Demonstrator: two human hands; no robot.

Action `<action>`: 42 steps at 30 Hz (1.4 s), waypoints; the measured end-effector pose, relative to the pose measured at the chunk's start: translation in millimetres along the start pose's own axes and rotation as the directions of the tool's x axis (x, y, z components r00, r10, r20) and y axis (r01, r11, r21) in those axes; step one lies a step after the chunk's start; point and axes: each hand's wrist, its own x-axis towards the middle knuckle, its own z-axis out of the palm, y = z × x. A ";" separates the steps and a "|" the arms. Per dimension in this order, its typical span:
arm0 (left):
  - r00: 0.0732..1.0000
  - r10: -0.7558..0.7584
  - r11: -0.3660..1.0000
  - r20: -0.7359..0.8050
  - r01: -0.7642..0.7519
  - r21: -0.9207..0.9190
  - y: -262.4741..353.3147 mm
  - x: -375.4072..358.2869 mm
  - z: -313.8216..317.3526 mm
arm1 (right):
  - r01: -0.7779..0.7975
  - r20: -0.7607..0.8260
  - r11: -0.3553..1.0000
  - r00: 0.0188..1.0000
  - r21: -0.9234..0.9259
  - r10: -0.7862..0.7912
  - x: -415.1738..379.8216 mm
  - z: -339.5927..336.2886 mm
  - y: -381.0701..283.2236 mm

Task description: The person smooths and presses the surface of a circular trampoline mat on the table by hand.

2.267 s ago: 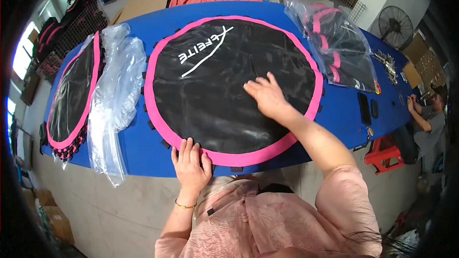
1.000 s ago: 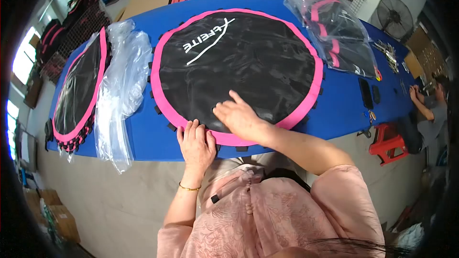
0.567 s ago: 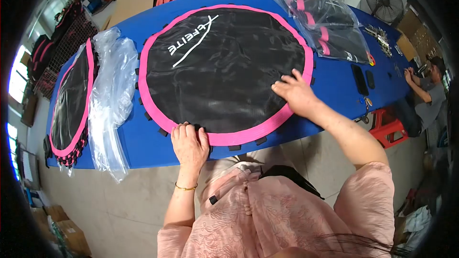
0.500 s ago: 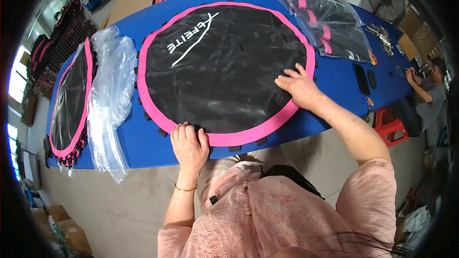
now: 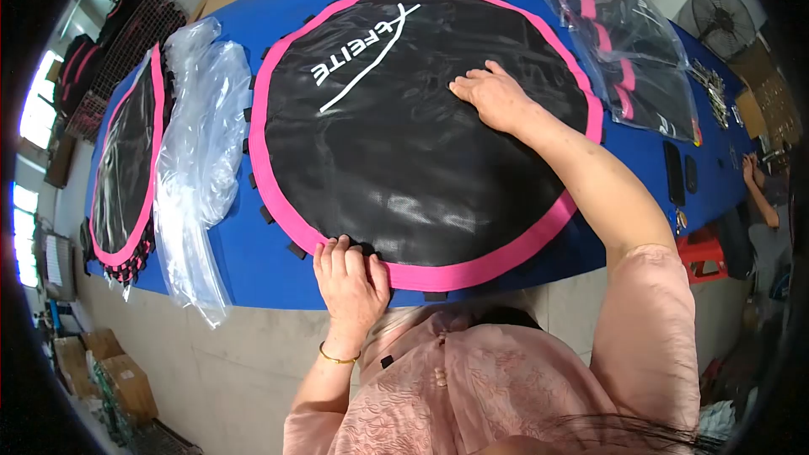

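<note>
A round black trampoline mat (image 5: pixel 404 177) with a pink border, white lettering and small black tabs round its edge lies flat before me. My left hand (image 5: pixel 350 282) rests on the pink border at the near left, fingers laid over it and thumb a little apart. Farther out, my right hand (image 5: pixel 497 99) is spread with its palm down on the black fabric, right of the lettering. Neither hand grips anything. Part of the mat's right side is hidden under my right forearm.
The blue table (image 5: pixel 227 261) also bears clear plastic bags (image 5: pixel 198 152), a stack of similar mats (image 5: pixel 126 168), bagged mats (image 5: pixel 640 59), a phone (image 5: pixel 672 173) and metal parts (image 5: pixel 712 93). A red stool (image 5: pixel 701 253) and a person (image 5: pixel 763 194) are at the right.
My right hand has slid from the right border inward and away from me over the black fabric. My left hand stays on the near border. The camera view has shifted slightly.
</note>
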 end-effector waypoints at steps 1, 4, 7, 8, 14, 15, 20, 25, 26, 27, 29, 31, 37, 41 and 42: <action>1.000 0.001 1.000 0.004 -0.001 -0.001 0.2 -0.1 -0.1 | -0.031 0.048 0.999 0.998 -0.014 0.032 12.1 -1.4 -1.0; 1.000 -0.005 1.000 0.004 0.005 -0.001 -0.4 0.7 1.7 | -0.052 0.032 0.998 0.998 -0.029 0.053 47.9 3.1 -2.8; 1.000 -0.015 1.000 0.005 0.015 0.001 -0.6 -0.4 1.5 | -0.052 0.027 0.999 0.998 0.008 0.052 78.2 4.9 -18.6; 1.000 -0.009 1.000 -0.003 0.009 -0.005 -0.6 -0.3 1.5 | -0.023 -0.004 1.000 1.000 0.001 0.023 85.5 4.5 -27.6; 0.999 0.014 0.999 -0.042 -0.015 -0.028 1.6 2.5 1.4 | 0.174 -0.172 0.985 0.969 -0.019 -0.175 113.0 6.3 -109.2; 0.999 0.013 0.999 -0.050 -0.015 -0.028 1.4 1.4 2.8 | 0.220 -0.229 0.974 0.947 -0.044 -0.224 112.2 7.0 -127.5; 0.991 0.039 0.998 -0.130 -0.045 -0.047 0.6 1.3 4.9 | 0.376 -0.182 0.926 0.909 -0.037 -0.376 79.3 -8.9 -203.8; 0.983 0.053 0.997 -0.178 -0.063 -0.047 -4.5 -3.3 10.0 | 0.484 -0.304 0.872 0.844 0.074 -0.443 -3.3 -5.5 -204.0; 0.982 0.052 0.997 -0.183 -0.063 -0.052 -4.0 -3.6 9.3 | 0.471 -0.299 0.874 0.856 0.119 -0.421 -22.9 -6.3 -194.1; 0.981 0.050 0.996 -0.187 -0.063 -0.060 -3.4 -3.8 9.0 | 0.456 -0.291 0.875 0.870 0.164 -0.399 -43.6 -9.1 -182.0; 0.979 0.052 0.995 -0.195 -0.067 -0.073 -4.0 -4.9 8.9 | 0.411 -0.280 0.889 0.894 0.203 -0.349 -86.9 -10.5 -153.7; 0.978 0.063 0.994 -0.197 -0.079 -0.076 -7.3 -5.4 11.2 | 0.331 -0.213 0.926 0.932 0.180 -0.292 -131.4 -15.7 -127.8; 0.978 0.050 0.992 -0.200 -0.072 -0.105 -7.4 -5.5 11.8 | 0.204 0.023 0.975 0.978 0.087 -0.206 -226.6 -43.2 -74.0; 0.981 0.043 0.992 -0.191 -0.065 -0.111 -7.6 -5.4 10.8 | 0.195 0.065 0.972 0.977 0.128 -0.204 -220.8 -45.5 -72.1; 0.981 0.037 0.991 -0.192 -0.062 -0.123 -6.9 -5.2 10.1 | 0.223 0.058 0.965 0.971 0.138 -0.232 -211.7 -44.9 -75.7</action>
